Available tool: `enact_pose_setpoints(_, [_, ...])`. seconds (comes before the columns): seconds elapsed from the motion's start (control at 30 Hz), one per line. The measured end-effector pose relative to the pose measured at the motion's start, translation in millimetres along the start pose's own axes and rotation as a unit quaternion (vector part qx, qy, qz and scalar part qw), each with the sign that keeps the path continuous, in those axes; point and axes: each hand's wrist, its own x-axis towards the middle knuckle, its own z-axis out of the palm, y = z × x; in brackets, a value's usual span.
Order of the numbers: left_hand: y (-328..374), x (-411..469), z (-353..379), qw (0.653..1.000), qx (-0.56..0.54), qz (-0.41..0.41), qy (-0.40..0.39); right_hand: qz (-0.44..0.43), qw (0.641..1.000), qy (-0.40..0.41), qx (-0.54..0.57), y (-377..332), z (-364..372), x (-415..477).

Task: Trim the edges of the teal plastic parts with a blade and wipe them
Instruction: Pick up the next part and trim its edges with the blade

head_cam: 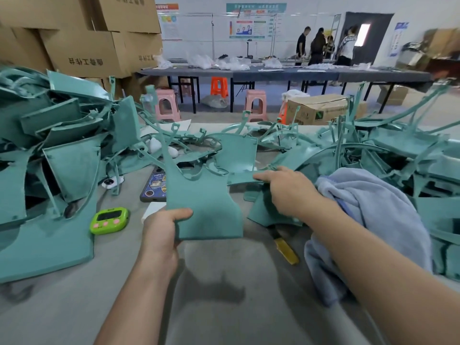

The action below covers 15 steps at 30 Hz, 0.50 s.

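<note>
The left hand (161,227) grips a teal part (204,202) by its near corner, long axis pointing away. The right hand (286,188), fingers extended, touches a second part (236,158). The blade (286,247) lies on the worktop (224,282), nearer the right.

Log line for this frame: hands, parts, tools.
left hand grips teal part; right hand touches second teal part; yellow-handled blade on table, unheld; blue towel unheld

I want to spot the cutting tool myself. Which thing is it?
Start at the big pale blue towel on the grey table. Between it and the left hand, flat on the table, lies the knife. It is the only yellow-handled thing among the teal parts.
</note>
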Motion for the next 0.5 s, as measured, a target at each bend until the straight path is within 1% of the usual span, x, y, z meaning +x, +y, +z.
enact_pose_setpoints(0.03, [-1.4, -0.3, -0.8, 1.000, 0.028, 0.005, 0.003, -0.007, 0.999, 0.008, 0.031, -4.3, 1.5, -9.4])
enact_pose_setpoints(0.07, [-2.6, -1.0, -1.2, 0.998, 0.055, 0.013, 0.005, -0.008, 0.996, 0.049, 0.080, -9.1, 5.7, -22.0])
enact_pose_setpoints(0.13, [-4.9, -2.2, 0.7, 0.996, 0.091, 0.022, 0.004, -0.008, 0.965, 0.187, 0.182, -17.1, 21.3, -54.4])
enact_pose_setpoints(0.17, [-5.8, -2.0, 2.4, 0.995, 0.099, 0.025, -0.002, 0.011, 0.950, 0.245, 0.194, -21.2, 27.2, -72.1])
enact_pose_setpoints(0.2, [-6.4, -1.3, 4.4, 0.994, 0.101, 0.029, -0.010, 0.047, 0.949, 0.261, 0.171, -22.8, 31.7, -88.9])
enact_pose_setpoints(0.23, [-6.6, 0.0, 6.1, 0.994, 0.099, 0.033, -0.015, 0.087, 0.955, 0.246, 0.141, -23.8, 35.4, -102.1])
enact_pose_setpoints(0.3, [-7.3, 2.6, 6.9, 0.994, 0.102, 0.044, -0.012, 0.152, 0.973, 0.155, 0.072, -24.2, 41.7, -115.8])
enact_pose_setpoints(0.37, [-11.3, 3.5, 4.9, 0.991, 0.123, 0.045, -0.002, 0.164, 0.981, 0.096, 0.044, -27.0, 46.0, -123.8])
enact_pose_setpoints(0.43, [-18.1, 1.9, 2.1, 0.990, 0.134, 0.032, 0.000, 0.154, 0.985, 0.075, 0.035, -29.6, 49.5, -127.3])
enact_pose_setpoints(0.5, [-22.6, 0.3, 2.5, 0.990, 0.144, 0.013, -0.004, 0.166, 0.985, 0.052, 0.017, -26.5, 50.6, -128.2])
